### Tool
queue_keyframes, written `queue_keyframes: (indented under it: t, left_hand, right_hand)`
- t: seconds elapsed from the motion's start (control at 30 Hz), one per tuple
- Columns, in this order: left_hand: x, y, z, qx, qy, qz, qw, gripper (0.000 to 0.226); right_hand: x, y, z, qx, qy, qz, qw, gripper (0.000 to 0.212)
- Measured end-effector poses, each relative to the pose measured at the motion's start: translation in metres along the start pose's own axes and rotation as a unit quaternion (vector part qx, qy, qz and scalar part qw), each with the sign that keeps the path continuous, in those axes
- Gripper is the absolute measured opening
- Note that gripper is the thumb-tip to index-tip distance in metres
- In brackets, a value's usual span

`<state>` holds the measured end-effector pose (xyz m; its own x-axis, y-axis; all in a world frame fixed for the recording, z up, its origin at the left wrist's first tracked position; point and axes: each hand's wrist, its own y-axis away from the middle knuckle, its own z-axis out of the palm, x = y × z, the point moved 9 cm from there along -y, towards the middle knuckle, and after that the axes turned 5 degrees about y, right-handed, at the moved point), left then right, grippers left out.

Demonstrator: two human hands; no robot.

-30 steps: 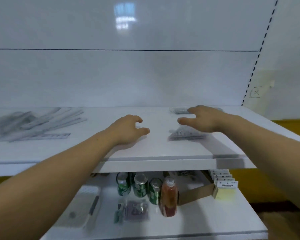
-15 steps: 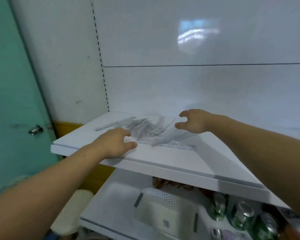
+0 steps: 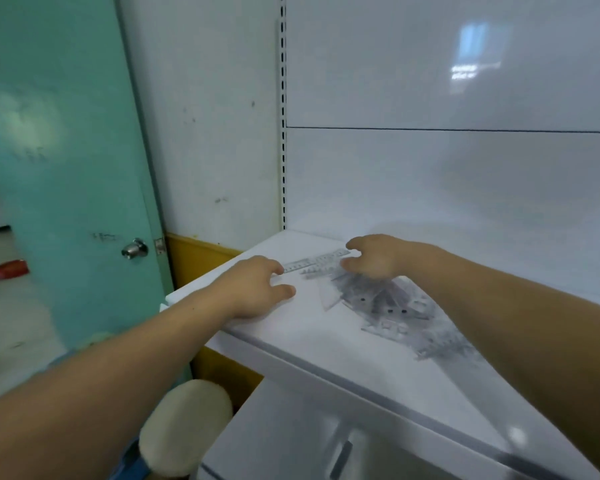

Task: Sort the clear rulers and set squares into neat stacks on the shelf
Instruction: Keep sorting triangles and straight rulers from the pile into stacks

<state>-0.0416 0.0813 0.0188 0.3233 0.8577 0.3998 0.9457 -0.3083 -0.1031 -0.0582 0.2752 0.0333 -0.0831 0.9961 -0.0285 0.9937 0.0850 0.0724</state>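
A loose pile of clear rulers [image 3: 388,306] lies fanned out on the white shelf [image 3: 291,327] near its left end. One clear ruler [image 3: 314,263] sticks out at the pile's far side, pointing left. My left hand [image 3: 257,289] rests on the shelf left of the pile, fingers curled, fingertips at that ruler's left end. My right hand [image 3: 378,259] hovers over the pile's far end, fingers apart and bent, holding nothing. Part of the pile is hidden under my right forearm. No set squares are clearly visible.
A teal door [image 3: 66,168] with a metal knob [image 3: 134,249] stands left of the shelf unit. A slotted upright [image 3: 283,133] marks the shelf's back left corner. Below are a lower shelf with a white tray [image 3: 343,445] and a cream cushioned stool [image 3: 186,427].
The view has swung left from the shelf's right part to its left end. Both hands moved left with it, from the small stack on the right to the ruler pile.
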Motion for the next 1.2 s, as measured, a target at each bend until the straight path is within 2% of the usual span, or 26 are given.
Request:
queue_keyframes:
  t: [0.1, 0.17, 0.37, 0.5, 0.6, 0.7, 0.83, 0.97, 1.07, 1.2]
  left_hand:
    - [0.008, -0.028, 0.010, -0.020, -0.030, 0.017, 0.999, 0.056]
    - [0.013, -0.046, 0.016, -0.035, -0.037, 0.030, 0.998, 0.058]
    - [0.013, -0.083, 0.026, -0.054, -0.045, 0.046, 0.996, 0.062]
    - [0.019, -0.097, 0.028, -0.038, -0.049, 0.073, 0.995, 0.065]
    - [0.032, -0.102, 0.033, -0.051, -0.040, 0.102, 0.993, 0.068]
    - [0.042, -0.104, 0.035, -0.056, 0.001, 0.125, 0.991, 0.068]
    - [0.049, -0.105, 0.040, -0.064, 0.056, 0.152, 0.985, 0.055]
    - [0.049, -0.106, 0.048, -0.096, 0.041, 0.159, 0.982, 0.060]
    - [0.055, -0.108, 0.051, -0.105, 0.027, 0.173, 0.979, 0.063]
    - [0.064, -0.111, 0.055, -0.103, 0.028, 0.190, 0.976, 0.046]
  right_hand:
    - [0.009, -0.032, 0.009, -0.036, 0.010, 0.005, 0.999, 0.074]
    - [0.012, -0.045, 0.010, -0.044, 0.002, -0.002, 0.999, 0.072]
    - [0.020, -0.058, -0.004, 0.000, -0.067, -0.023, 0.997, 0.038]
    - [0.033, -0.056, -0.011, 0.035, -0.074, -0.010, 0.997, 0.027]
    - [0.048, -0.048, -0.015, 0.066, -0.141, 0.008, 0.988, 0.002]
    - [0.058, -0.035, -0.016, 0.078, -0.223, 0.033, 0.971, 0.006]
    - [0.062, -0.021, -0.018, 0.084, -0.277, 0.057, 0.956, 0.008]
    - [0.073, -0.014, -0.015, 0.095, -0.258, 0.119, 0.954, 0.012]
    - [0.086, -0.006, -0.011, 0.097, -0.220, 0.176, 0.955, 0.024]
    - [0.095, 0.008, -0.006, 0.076, -0.184, 0.214, 0.956, 0.038]
